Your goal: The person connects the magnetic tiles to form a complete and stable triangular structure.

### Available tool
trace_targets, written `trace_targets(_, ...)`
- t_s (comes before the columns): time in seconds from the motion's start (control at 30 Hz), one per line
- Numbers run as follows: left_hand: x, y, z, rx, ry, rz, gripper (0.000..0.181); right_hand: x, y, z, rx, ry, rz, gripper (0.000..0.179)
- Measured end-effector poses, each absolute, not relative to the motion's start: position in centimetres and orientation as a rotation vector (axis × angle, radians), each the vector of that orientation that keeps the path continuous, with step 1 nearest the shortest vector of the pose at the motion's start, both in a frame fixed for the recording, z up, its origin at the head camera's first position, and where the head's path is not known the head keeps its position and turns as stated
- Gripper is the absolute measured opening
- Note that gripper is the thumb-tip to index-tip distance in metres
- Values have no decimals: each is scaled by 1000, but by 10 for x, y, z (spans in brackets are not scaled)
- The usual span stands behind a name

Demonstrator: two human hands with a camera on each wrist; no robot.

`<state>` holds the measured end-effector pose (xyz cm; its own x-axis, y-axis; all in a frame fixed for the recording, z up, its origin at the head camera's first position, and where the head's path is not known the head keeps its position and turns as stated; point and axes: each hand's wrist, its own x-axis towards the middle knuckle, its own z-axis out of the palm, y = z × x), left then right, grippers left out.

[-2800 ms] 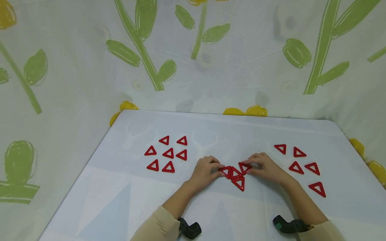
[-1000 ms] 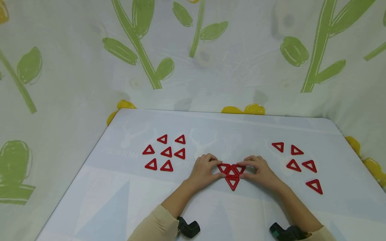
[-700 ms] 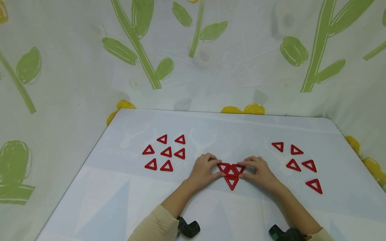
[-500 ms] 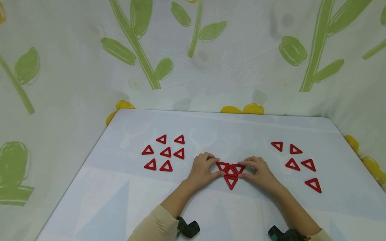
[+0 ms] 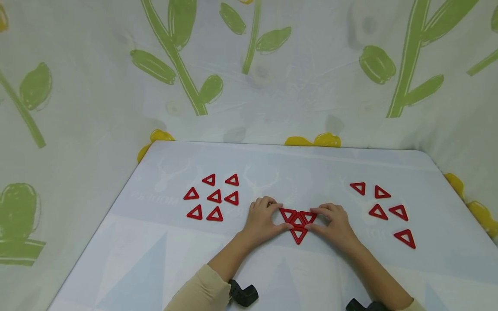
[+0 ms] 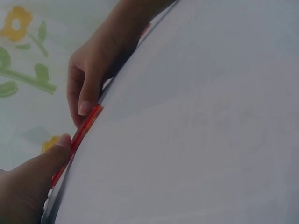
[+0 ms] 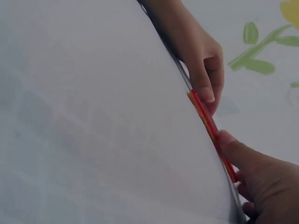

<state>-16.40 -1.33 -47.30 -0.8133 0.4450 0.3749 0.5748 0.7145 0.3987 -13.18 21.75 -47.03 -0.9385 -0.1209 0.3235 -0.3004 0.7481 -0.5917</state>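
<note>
Four-piece group of red triangular tiles lies flat mid-table in the head view. It has a centre tile (image 5: pixel 298 220), an upper-left tile (image 5: pixel 287 214), an upper-right tile (image 5: pixel 308 217) and a bottom tile (image 5: pixel 298 235) pointing toward the person. My left hand (image 5: pixel 262 219) pinches the upper-left tile, index finger at its outer corner and thumb low by the bottom tile. Mirroring it, my right hand (image 5: pixel 335 223) pinches the upper-right tile between index finger and thumb. Both wrist views show the red tile edge (image 6: pixel 85 125) low along the table, with thumbs against it.
Several loose red triangles (image 5: pixel 214 196) lie spread to the left of the hands. Another several red triangles (image 5: pixel 398 212) lie at the right. The white table (image 5: pixel 249 276) ends at a leaf-patterned cloth (image 5: pixel 311 86) behind. Dark wrist devices (image 5: pixel 244 293) sit at the sleeves.
The upper-right tile, tilted out at first, has turned in flush against the centre tile. The group has straightened, its bottom tile shifting left. Lately, the thumbs have moved inward toward the bottom tile.
</note>
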Motion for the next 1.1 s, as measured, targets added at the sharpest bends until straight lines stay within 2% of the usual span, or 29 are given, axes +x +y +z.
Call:
trace_targets(0.17, -163, -13, -474, -758, -2659, -769, 50, -126, 213, -469, 153, -2676, 913, 45)
trace_targets(0.9, -167, -13, -474, -721, -2647, -1038, 45, -125, 211, -466, 6, -2708, 1109, 40)
trace_targets(1.1, -170, -14, -474, -727, -2612, -1288, 36, -125, 210, -466, -33, -2697, 1218, 40)
